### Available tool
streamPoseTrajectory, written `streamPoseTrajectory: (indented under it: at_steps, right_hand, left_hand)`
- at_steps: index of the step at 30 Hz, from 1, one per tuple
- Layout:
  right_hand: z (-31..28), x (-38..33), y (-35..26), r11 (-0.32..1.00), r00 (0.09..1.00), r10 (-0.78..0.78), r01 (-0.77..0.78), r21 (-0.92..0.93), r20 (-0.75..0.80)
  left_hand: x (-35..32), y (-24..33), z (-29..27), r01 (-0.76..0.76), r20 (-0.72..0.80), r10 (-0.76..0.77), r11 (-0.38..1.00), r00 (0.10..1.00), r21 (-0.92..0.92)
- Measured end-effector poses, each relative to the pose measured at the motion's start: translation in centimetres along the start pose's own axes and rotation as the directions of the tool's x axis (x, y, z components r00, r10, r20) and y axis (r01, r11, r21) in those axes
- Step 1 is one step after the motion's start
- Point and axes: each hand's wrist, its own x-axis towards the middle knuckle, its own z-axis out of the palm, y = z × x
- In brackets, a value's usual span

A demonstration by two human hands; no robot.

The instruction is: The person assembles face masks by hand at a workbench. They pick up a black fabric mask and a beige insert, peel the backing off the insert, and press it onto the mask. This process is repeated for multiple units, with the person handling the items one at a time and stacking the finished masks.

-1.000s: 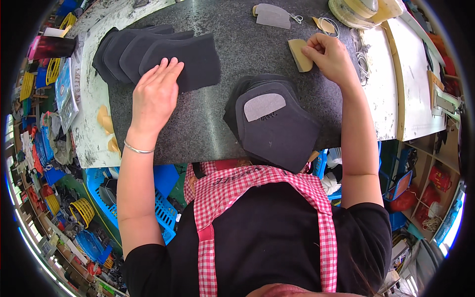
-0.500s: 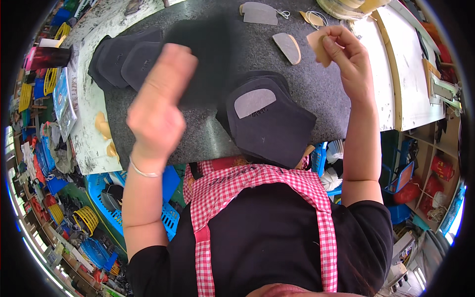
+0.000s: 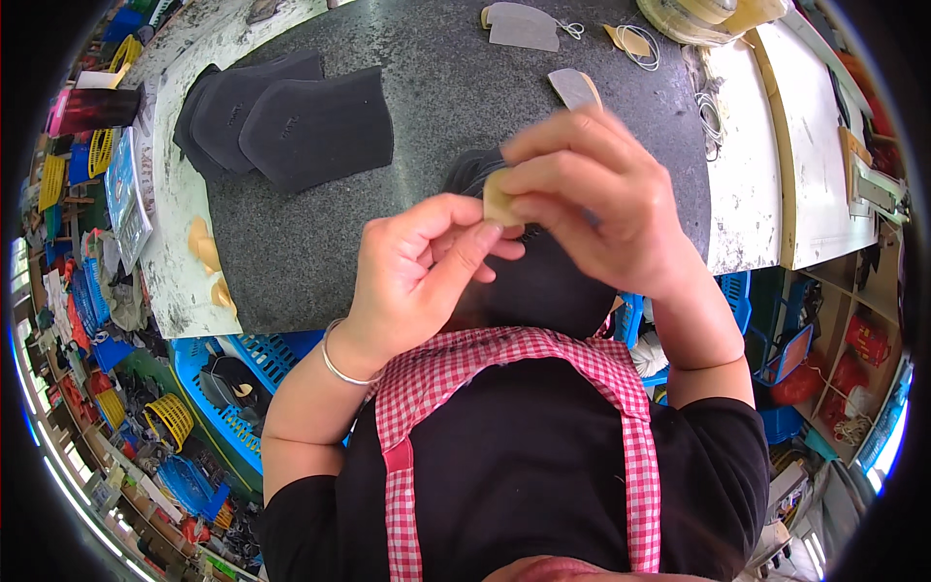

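Fingertips of both hands pinch a small tan patch [image 3: 498, 202], partly hidden.

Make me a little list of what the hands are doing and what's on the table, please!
Left hand: raised, fingertips pinching the small tan piece
Right hand: raised, gripping the same tan piece from the other side
Under the hands: dark pad, mostly hidden
Table: dark grey speckled top
Far left of table: stack of black pads, fanned out
Far edge: grey cut-out pieces
Beside table: blue baskets
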Motion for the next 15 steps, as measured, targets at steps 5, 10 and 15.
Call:
streamPoseTrajectory:
  at_steps: [5,10,15]
  right_hand:
    - [0.9,-0.5,0.0,0.999,0.999,-0.043,0.044,-0.029,0.025]
    - [0.8,-0.5,-1.3,0.994,0.996,-0.061,0.066,-0.088,0.059]
    - [1.4,-0.6,-0.9,0.999,0.997,-0.037,0.038,0.018,-0.062]
  left_hand:
    - [0.8,-0.4,-0.2,-0.1,-0.039,0.11,0.975,0.993,0.198]
    - [1.2,-0.2,-0.6,-0.431,0.113,0.462,0.676,0.88,0.597]
    - [1.3,-0.3,-0.2,-0.402,0.03,0.431,0.814,0.902,0.419]
